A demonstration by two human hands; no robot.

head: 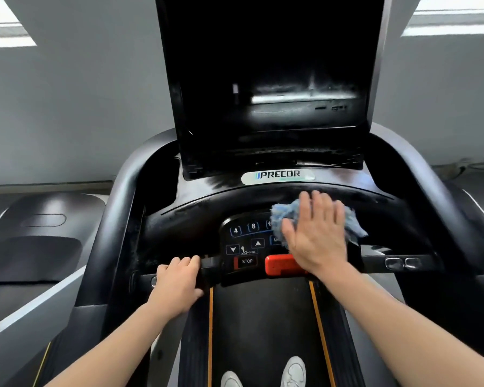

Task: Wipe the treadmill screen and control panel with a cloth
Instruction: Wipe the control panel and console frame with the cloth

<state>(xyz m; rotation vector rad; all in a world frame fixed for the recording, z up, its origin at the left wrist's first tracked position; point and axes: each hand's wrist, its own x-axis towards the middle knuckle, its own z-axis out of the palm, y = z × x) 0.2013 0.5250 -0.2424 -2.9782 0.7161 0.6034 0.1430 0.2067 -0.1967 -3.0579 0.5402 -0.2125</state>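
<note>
The treadmill's dark screen (268,79) rises at top centre, with streaky smears across its lower half. Below it lies the black control panel (246,241) with number keys, arrow keys, a STOP button and a red safety clip (280,265). My right hand (316,233) lies flat with straight fingers on a blue cloth (355,222), pressing it onto the right part of the panel. The cloth hides the keys under it. My left hand (178,280) grips the front handlebar (375,259) left of the panel, fingers curled over it.
The grey console frame (118,208) curves round both sides of the panel. The black belt (260,331) with orange lines runs below, and my two light shoes (291,371) stand on it. Another treadmill (39,247) stands at the left. A grey wall is behind.
</note>
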